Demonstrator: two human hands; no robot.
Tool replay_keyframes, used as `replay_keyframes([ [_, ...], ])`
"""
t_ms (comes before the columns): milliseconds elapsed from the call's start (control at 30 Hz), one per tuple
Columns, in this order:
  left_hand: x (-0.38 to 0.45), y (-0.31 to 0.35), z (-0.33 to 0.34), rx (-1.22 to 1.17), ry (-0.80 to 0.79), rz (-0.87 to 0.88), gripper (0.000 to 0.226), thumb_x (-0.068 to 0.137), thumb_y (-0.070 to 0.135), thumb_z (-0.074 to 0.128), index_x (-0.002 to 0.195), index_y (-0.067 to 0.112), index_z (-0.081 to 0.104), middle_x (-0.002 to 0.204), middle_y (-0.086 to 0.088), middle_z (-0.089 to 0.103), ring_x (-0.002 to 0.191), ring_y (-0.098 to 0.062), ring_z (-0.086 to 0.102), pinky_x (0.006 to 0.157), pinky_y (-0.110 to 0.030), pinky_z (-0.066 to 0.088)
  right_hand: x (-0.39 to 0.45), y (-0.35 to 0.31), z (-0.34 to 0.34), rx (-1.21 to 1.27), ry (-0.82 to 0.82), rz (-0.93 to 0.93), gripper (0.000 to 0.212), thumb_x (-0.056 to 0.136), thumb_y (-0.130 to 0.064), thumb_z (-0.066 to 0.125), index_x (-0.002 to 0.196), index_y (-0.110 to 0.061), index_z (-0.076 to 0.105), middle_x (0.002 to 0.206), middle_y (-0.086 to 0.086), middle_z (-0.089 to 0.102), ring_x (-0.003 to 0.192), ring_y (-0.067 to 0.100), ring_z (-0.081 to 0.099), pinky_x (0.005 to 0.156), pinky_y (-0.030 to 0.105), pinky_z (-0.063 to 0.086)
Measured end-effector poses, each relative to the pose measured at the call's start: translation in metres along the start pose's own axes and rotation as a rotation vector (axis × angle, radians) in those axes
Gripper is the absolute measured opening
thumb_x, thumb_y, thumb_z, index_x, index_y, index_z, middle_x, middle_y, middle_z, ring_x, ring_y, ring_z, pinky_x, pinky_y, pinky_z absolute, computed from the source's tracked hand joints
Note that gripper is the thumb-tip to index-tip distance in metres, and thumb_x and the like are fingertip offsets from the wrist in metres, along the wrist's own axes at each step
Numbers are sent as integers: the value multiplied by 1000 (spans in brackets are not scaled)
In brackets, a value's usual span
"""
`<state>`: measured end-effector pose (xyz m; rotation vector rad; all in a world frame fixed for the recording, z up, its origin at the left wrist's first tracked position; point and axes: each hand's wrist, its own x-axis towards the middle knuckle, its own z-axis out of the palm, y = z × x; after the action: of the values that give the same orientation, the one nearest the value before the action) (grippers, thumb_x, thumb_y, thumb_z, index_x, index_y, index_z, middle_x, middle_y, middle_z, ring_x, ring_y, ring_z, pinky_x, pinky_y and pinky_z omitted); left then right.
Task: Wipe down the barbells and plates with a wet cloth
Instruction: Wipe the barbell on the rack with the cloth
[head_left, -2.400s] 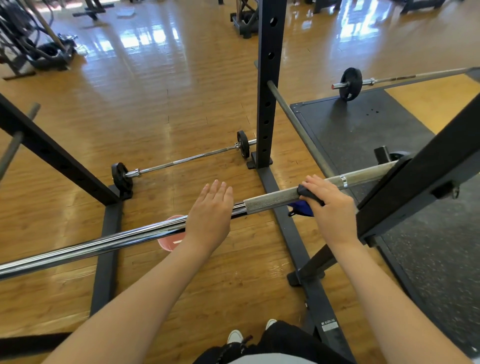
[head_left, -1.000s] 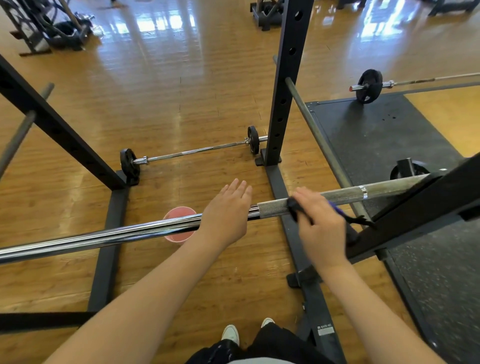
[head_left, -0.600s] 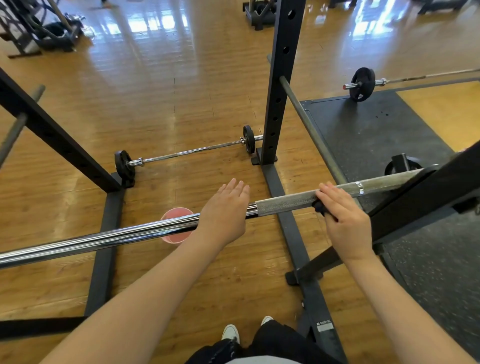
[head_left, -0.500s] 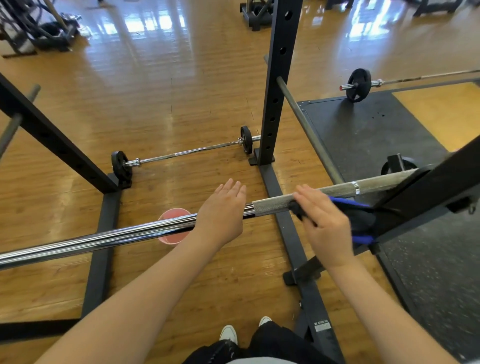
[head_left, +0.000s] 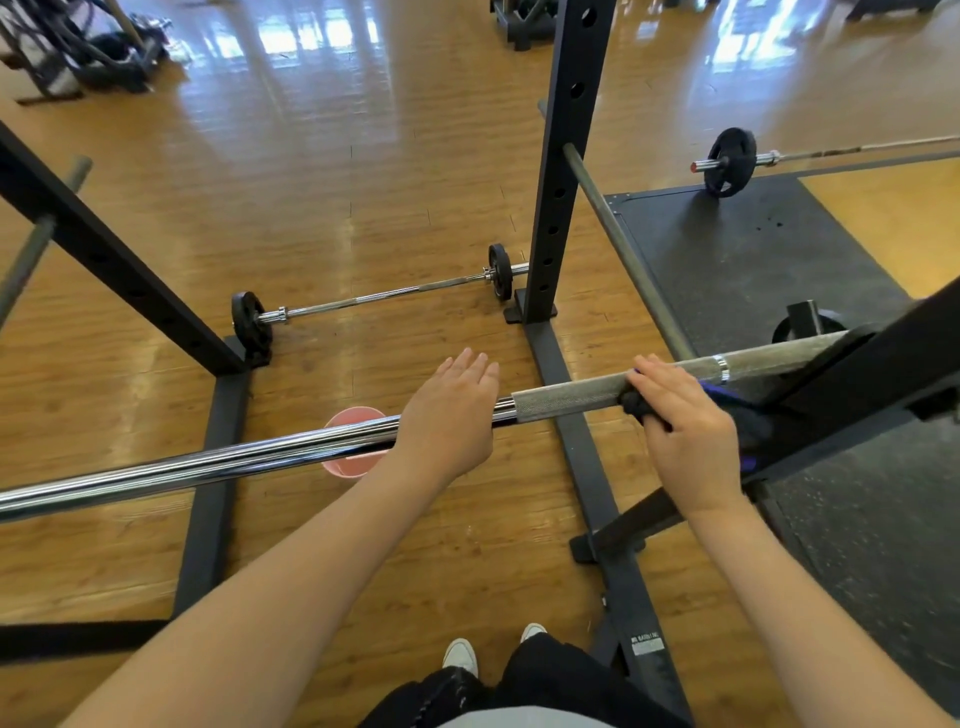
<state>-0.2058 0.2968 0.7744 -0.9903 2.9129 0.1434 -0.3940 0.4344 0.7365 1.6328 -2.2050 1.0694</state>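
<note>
A long barbell (head_left: 218, 460) lies across the rack in front of me, chrome on the left and rough grey knurl (head_left: 566, 397) on the right. My left hand (head_left: 449, 415) rests flat on the bar with straight fingers. My right hand (head_left: 685, 431) grips a dark blue cloth (head_left: 737, 410) wrapped around the knurled part, close to the rack's right arm. Part of the cloth hangs behind that hand.
Black squat rack: upright (head_left: 563, 156) ahead, slanted beam (head_left: 104, 249) left, beam (head_left: 883, 364) right. Pink bucket (head_left: 350, 462) on the wooden floor under the bar. A small barbell with plates (head_left: 374, 296) lies beyond; another barbell (head_left: 730, 161) rests on the black mat (head_left: 753, 249).
My right hand has slid the cloth back and forth along the knurled section, now sitting a little to the right of half a second ago. My left hand stays put on the bar.
</note>
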Motion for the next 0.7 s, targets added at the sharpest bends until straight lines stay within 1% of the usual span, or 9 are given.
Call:
replay_keyframes([
  [67,1,0,1,5,8,-6,66,94,14,48,150,8,15,158,-9,15,146,-20,8,117,-31,6,-1,-27,10,57,-23,-24,49,67,19,70,113,3,65,120,17,62,118,21,52,110,31,32],
  [167,1,1,1,11,11,-8,64,94,16,48,150,7,16,157,-10,17,146,-21,10,117,-30,7,-4,-64,36,140,-106,-142,39,76,4,63,115,1,65,122,16,62,121,20,50,112,28,28],
  [233,1,1,0,2,8,-9,65,94,18,50,150,7,17,157,-9,19,146,-20,11,117,-30,8,-5,-64,44,117,-135,-204,34,84,-3,53,116,-1,65,123,14,62,120,22,52,112,28,27],
  [300,0,1,0,14,5,-9,66,94,19,51,150,8,17,157,-9,19,146,-20,12,117,-30,8,-6,-45,37,97,-126,-180,35,86,-6,46,116,-2,64,124,12,61,120,23,52,113,27,26],
  [367,0,0,1,32,4,-11,65,94,19,49,150,8,17,157,-9,19,146,-21,11,117,-30,8,-8,-19,21,79,-39,-91,35,86,-2,47,117,-2,63,126,8,58,120,24,53,113,28,28],
  [433,0,0,2,45,8,-13,65,95,20,48,150,8,15,157,-9,16,146,-21,10,117,-30,7,-7,4,6,63,33,-25,38,81,10,57,116,-1,63,126,5,55,120,25,53,111,32,32],
  [500,-1,1,2,54,20,-15,65,96,19,45,151,8,13,158,-9,13,146,-21,8,117,-30,4,-5,11,3,38,53,-1,46,72,21,66,114,1,65,124,8,57,118,25,54,108,36,36],
  [567,-1,4,2,80,30,-35,67,96,19,44,151,8,7,159,-9,9,146,-21,5,117,-31,1,-6,9,8,25,68,40,48,69,23,67,112,2,66,121,13,61,118,27,55,106,38,36],
  [700,-1,20,0,97,52,-122,80,95,26,50,151,12,-6,159,-10,-3,146,-26,-3,116,-40,-4,-10,3,17,56,102,92,44,73,20,63,112,2,66,121,16,62,118,29,54,108,39,34],
])
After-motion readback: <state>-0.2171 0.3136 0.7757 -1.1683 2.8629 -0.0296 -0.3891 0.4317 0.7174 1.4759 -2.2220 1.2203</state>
